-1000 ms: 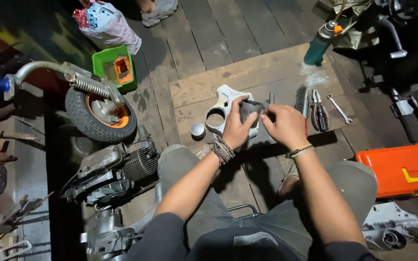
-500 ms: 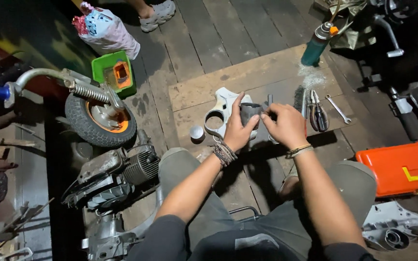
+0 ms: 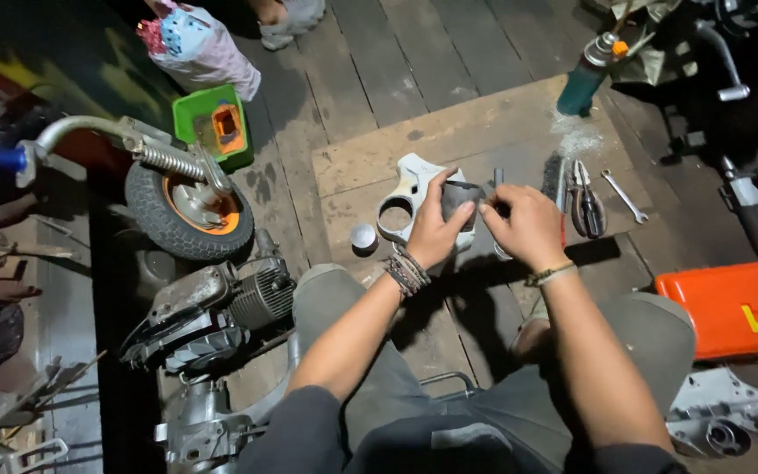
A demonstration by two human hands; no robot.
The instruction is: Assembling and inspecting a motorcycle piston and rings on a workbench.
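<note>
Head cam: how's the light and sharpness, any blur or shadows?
Head view: one strong light on the board; edges fall to near black. Hard shadow runs below the right hand. Left hand and dark part fairly sharp, no clear motion blur. Wide-angle bend at edges.

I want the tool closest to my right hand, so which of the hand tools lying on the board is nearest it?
The pliers with dark handles, lying just beside the right hand. The slim silver wrench lies farther out, toward the board's edge.
</note>
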